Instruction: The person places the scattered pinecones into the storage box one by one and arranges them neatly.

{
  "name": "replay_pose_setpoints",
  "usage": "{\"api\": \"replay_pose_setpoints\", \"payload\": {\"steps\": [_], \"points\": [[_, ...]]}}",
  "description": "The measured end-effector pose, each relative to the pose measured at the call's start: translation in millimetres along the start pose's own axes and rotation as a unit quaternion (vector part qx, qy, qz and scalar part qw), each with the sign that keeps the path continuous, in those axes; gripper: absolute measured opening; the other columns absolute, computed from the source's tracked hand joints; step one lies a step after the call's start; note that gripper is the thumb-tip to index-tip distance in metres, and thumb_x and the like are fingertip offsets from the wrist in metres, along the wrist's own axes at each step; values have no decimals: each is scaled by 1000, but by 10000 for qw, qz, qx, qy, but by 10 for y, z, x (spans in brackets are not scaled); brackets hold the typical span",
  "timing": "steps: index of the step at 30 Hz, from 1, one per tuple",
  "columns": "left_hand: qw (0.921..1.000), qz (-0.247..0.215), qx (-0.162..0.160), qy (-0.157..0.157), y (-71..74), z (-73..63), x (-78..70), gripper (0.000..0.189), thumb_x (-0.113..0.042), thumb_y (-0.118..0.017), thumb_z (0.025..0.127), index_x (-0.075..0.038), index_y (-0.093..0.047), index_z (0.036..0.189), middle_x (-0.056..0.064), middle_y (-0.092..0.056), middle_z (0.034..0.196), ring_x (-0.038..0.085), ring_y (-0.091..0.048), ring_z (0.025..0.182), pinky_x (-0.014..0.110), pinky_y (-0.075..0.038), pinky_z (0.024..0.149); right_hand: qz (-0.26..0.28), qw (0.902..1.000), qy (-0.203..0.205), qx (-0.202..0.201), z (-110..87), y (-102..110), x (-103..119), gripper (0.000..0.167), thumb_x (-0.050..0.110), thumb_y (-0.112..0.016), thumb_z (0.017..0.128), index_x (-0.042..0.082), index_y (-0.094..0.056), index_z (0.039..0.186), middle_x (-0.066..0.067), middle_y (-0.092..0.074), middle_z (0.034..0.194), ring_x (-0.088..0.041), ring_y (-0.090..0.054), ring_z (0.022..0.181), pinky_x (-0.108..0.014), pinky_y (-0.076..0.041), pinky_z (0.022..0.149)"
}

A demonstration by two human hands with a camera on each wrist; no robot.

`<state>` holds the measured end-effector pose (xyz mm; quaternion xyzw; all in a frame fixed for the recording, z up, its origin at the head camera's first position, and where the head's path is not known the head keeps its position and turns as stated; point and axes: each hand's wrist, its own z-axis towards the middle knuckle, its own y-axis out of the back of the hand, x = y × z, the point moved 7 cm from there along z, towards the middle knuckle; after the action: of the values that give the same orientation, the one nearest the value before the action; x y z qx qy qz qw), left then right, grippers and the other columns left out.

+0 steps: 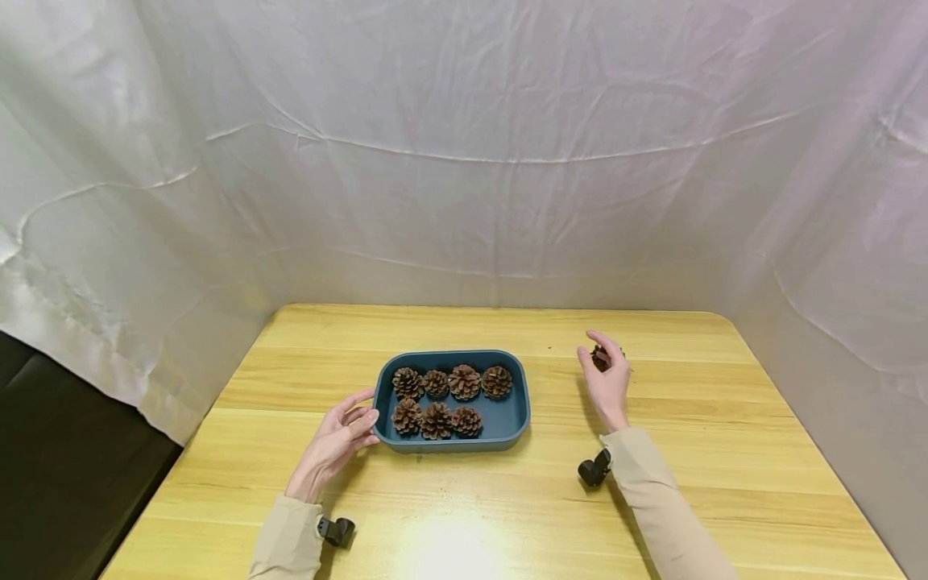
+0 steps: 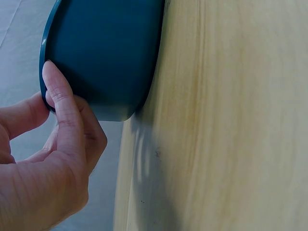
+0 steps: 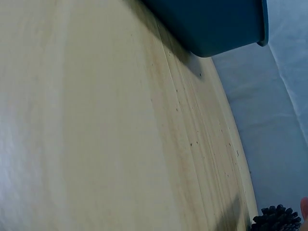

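In the head view a dark blue rectangular tray (image 1: 453, 445) stands on the table with several brown pine cones (image 1: 465, 382) in two rows. My left hand (image 1: 339, 441) grips its left end, thumb over the rim and fingers outside. The left wrist view shows these fingers (image 2: 65, 108) pinching the tray wall (image 2: 103, 53) from close up. To the right of the tray, my right hand (image 1: 607, 385) holds one pine cone (image 1: 600, 358) between thumb and fingers, which partly cover it. At the lower corner of the right wrist view, a fingertip (image 3: 304, 208) shows beside this cone (image 3: 276, 219).
The wooden table (image 1: 725, 451) has small dark crumbs near its far edge. A pale cloth curtain (image 1: 500, 201) hangs behind it and at both sides. Inside the tray, bare floor shows at the front right. A dark surface (image 1: 65, 451) lies beyond the table's left edge.
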<state>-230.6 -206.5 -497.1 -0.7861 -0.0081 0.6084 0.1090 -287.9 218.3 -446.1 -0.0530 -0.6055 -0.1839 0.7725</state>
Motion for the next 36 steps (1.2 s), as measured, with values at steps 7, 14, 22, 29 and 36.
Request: {"api": "replay_pose_setpoints", "payload": {"steps": [7,14,22,29,36], "points": [[9999,48,117,-30,-16,-7,-10,60,-1,-52,102,7,-23,154,0,-55,102,6,-60,76,17,-59,69,-138,9999,-3,-73,28,59,-14,38,4,-57,100,-6,-56,136,-28,-48,146,-45,-46,131,-56,-39,114],[9999,70,64,-39,-9,8,-5,58,-3,-52,103,6,-25,153,2,-55,101,7,-60,75,17,-59,69,-14,9997,-47,-229,155,115,-324,38,7,-61,99,0,-58,137,-24,-50,145,-44,-47,132,-52,-40,114],[10000,73,56,7,-4,11,5,59,-3,-53,103,4,-25,154,1,-55,103,7,-60,75,17,-59,69,-276,9975,-142,-638,210,205,-455,38,12,-63,98,6,-61,135,-16,-53,143,-34,-53,125,-36,-46,106],[10000,60,57,-17,-9,-4,-2,59,-3,-54,102,5,-26,154,1,-55,103,7,-60,75,17,-59,68,-565,9942,-259,-875,230,294,-511,41,9,-66,95,8,-62,135,-14,-53,147,-37,-52,120,-45,-45,104],[10000,35,20,-8,-6,-7,-4,60,-2,-54,102,5,-26,154,1,-58,104,8,-61,75,17,-59,69,-834,9917,-588,-777,233,337,-569,47,12,-67,94,10,-58,140,-13,-50,152,-35,-52,114,-35,-42,94]]}}
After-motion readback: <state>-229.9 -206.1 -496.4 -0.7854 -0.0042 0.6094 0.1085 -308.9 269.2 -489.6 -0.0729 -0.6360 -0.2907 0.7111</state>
